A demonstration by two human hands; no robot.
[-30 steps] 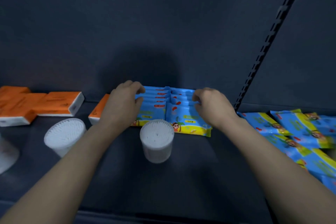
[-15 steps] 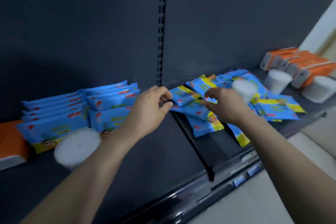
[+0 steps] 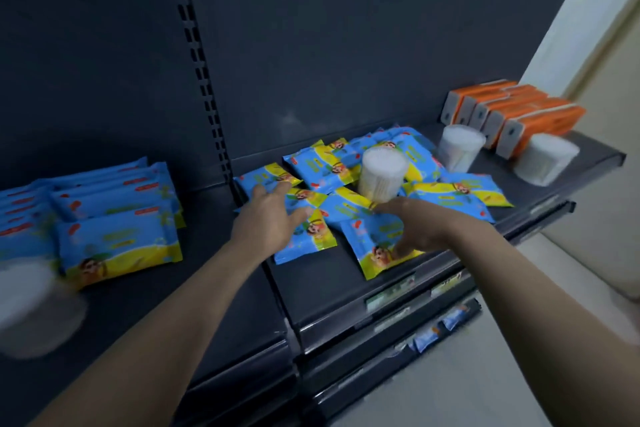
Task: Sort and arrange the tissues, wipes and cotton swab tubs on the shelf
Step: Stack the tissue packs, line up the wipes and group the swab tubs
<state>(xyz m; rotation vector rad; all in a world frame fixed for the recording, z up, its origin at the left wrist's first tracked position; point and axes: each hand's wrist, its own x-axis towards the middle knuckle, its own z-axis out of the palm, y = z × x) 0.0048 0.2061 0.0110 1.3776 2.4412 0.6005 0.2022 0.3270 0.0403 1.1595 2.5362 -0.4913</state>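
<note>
At about eight o'clock in the view a blurred tub point(image 3: 31, 308) stands before a neat row of wipes point(image 3: 117, 218) on the shelf point(image 3: 329, 288). Right of the slotted post point(image 3: 201, 80), the left hand point(image 3: 266, 222) reaches over the loose pile point(image 3: 322, 170) with its fingers spread and straight. Its tips are at the packs on the pile's nine o'clock edge, though contact is hard to judge. A swab tub point(image 3: 381, 177) stands upright on the pile's middle. At that tub's six o'clock the right hand point(image 3: 412, 229) lies on the front pack point(image 3: 367, 239) with fingers bent down onto it; whether they pinch it I cannot tell. At the pile's two o'clock a second tub point(image 3: 459, 147) and a third tub point(image 3: 545, 161) stand before the tissues point(image 3: 519, 114), which are lined on edge. The step in hand looks like gathering the scattered wipes to join the row. The next move likely calls for closing on flat packs near the front without toppling the swab tub, as the slick packs may slide over one another.
</note>
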